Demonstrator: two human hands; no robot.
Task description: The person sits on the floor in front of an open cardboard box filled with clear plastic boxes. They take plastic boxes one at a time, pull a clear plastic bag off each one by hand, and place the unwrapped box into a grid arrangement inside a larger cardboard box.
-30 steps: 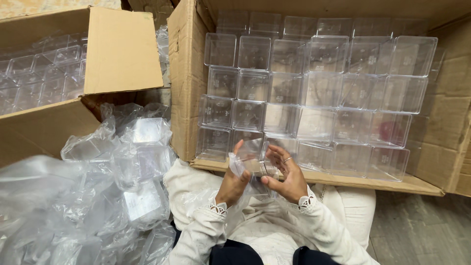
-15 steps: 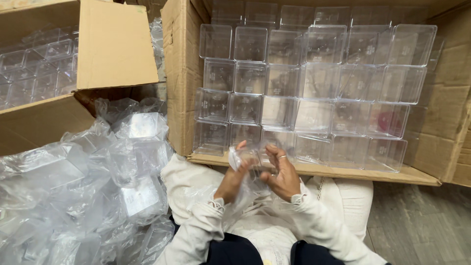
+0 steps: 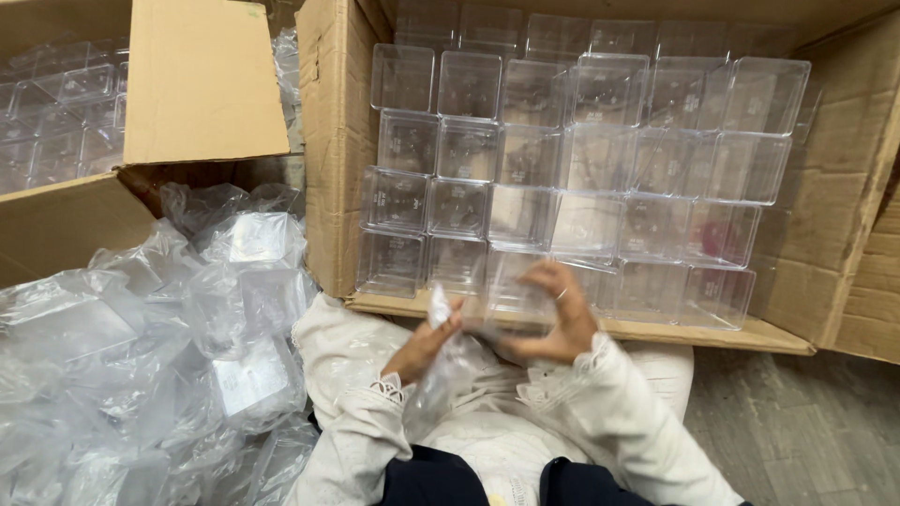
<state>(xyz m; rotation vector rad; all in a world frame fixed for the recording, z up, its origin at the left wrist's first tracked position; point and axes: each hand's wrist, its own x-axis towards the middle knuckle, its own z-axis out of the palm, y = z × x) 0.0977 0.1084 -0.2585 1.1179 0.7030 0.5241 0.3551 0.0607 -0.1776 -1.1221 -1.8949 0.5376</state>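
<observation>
Over my lap my right hand [image 3: 555, 319] grips a clear square plastic box [image 3: 516, 295], blurred by motion. My left hand [image 3: 424, 343] pinches the thin clear plastic bag [image 3: 441, 375] that hangs down from the box. Both hands are just in front of the lip of a large cardboard carton [image 3: 339, 141] lying on its side. That carton is filled with several rows of stacked clear boxes [image 3: 562, 159] of the same kind.
A heap of crumpled clear bags and wrapped boxes [image 3: 187, 328] lies on the floor to my left. A second cardboard carton [image 3: 197, 84] with more clear boxes stands at the far left. Grey plank floor [image 3: 797, 431] shows at the right.
The box has come further out of its bag. My left hand has drawn the bag down and left while my right hand lifted the box toward the carton.
</observation>
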